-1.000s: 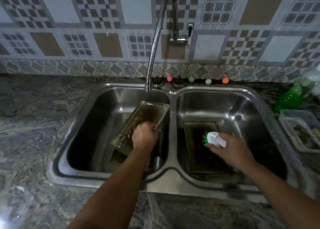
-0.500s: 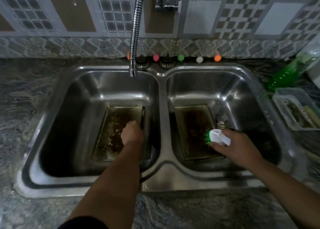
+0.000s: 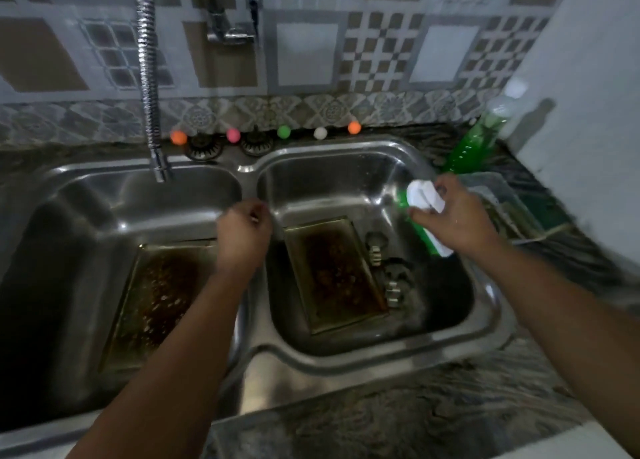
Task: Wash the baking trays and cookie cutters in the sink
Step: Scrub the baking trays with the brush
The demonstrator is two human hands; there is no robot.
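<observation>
A double steel sink (image 3: pixel 346 365) fills the head view. One dirty baking tray (image 3: pixel 156 302) lies flat in the left basin. A second dirty tray (image 3: pixel 332 271) lies in the right basin, with small metal cookie cutters (image 3: pixel 393 287) beside it on its right. My left hand (image 3: pixel 242 240) hovers over the divider between the basins, its fingers curled and nothing seen in them. My right hand (image 3: pixel 453 216) is raised over the right basin's right rim. It grips a white scrub brush with green bristles (image 3: pixel 424 198).
A flexible faucet hose (image 3: pixel 149 77) hangs over the left basin, and the tap lever (image 3: pixel 252 8) is on the wall. A green soap bottle (image 3: pixel 474 143) and a clear plastic container (image 3: pixel 509 209) stand on the right counter. Small coloured balls (image 3: pixel 284 131) line the back rim.
My left hand let go of the left tray, which now lies flat, and rose to the divider. My right hand lifted the brush off the right tray, up and to the right.
</observation>
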